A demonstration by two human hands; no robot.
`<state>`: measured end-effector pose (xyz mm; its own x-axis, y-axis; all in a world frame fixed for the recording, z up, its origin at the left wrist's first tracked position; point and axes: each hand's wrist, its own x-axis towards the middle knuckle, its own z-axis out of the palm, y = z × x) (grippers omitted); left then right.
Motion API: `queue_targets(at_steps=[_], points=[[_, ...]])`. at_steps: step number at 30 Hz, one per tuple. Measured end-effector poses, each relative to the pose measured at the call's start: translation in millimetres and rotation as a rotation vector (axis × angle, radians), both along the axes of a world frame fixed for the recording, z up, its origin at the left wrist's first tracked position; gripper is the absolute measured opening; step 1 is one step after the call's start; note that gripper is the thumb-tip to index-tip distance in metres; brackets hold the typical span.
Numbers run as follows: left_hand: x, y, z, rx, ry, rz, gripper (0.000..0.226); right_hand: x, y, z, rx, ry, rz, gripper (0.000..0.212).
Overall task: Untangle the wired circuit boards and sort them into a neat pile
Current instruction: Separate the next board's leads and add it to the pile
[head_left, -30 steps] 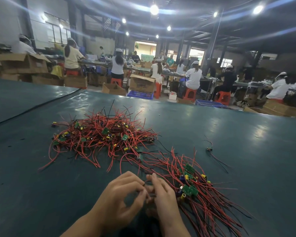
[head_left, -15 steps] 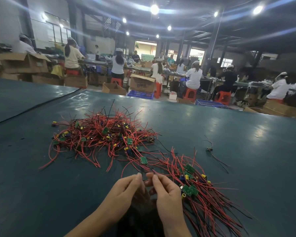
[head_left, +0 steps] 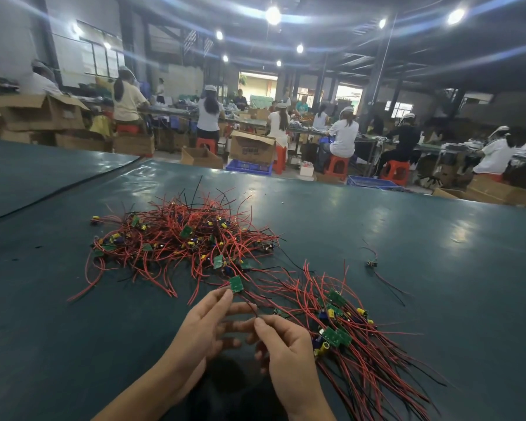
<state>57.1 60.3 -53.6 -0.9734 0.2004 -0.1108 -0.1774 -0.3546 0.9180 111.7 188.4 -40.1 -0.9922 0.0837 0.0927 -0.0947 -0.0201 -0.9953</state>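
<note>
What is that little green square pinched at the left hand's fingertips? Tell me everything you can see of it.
The green board is a small, flat, roughly square circuit board, slightly glossy, tilted with one face toward the camera. The left hand pinches its lower corner at the fingertips, holding it up between the tangled pile and the sorted pile. A thin dark wire seems to run from it to the right hand, which pinches that wire.

Ceiling lamps flare in streaks; table glares, edges bow, background seems soft.

Left grip and right grip, both in pinch.
</note>
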Motion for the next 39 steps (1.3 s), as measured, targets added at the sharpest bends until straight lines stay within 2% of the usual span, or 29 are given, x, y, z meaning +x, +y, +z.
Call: queue_targets(at_steps=[3, 7, 12, 16, 19, 21, 23, 31, 34, 37, 39], points=[[-0.7, -1.4, 1.7, 0.069, -0.015, 0.034, 0.045, -0.8, 2.9, 0.3, 0.002, 0.035, 0.027, 0.038], [1.4, -5.4, 5.3, 0.111, -0.034, 0.056, 0.048, 0.7, 4.2, 2.0, 0.04, 0.071, 0.094, 0.026], [4.1, -7.5, 11.9, 0.176, -0.029, 0.057, 0.032, 0.5, 5.0, -0.4, 0.041, 0.106, 0.12, 0.027], [5.2, -12.7, 15.2, 0.264, -0.04, 0.051, 0.023, -3.2, 5.2, -8.9, 0.163, 0.145, -0.045, 0.028], [7.8, -17.2, 18.8, 0.303, -0.007, -0.006, 0.016, -5.2, 6.2, -15.6, 0.239, 0.169, -0.217, 0.014], [10.7, -17.6, 22.3, 0.323, 0.033, -0.059, 0.008, -6.9, 7.5, -17.8, 0.301, 0.229, -0.33, 0.009], [12.4, -16.2, 24.5, 0.332, 0.057, -0.082, 0.008, -7.5, 9.0, -17.7, 0.389, 0.326, -0.424, 0.015], [10.6, -17.7, 25.5, 0.338, -0.011, 0.006, 0.017, -6.2, 3.7, -12.7, 0.504, 0.658, -0.524, 0.014], [10.5, -15.7, 25.4, 0.355, -0.016, 0.02, 0.015, -3.3, 1.6, -13.0, 0.515, 0.662, -0.398, 0.022], [11.9, -10.3, 24.1, 0.365, -0.024, -0.006, 0.016, 1.2, -5.4, -17.7, 0.485, 0.534, -0.176, 0.036], [14.6, -7.8, 24.8, 0.367, -0.029, -0.05, 0.016, 2.0, -7.3, -20.8, 0.443, 0.457, -0.115, 0.039]])
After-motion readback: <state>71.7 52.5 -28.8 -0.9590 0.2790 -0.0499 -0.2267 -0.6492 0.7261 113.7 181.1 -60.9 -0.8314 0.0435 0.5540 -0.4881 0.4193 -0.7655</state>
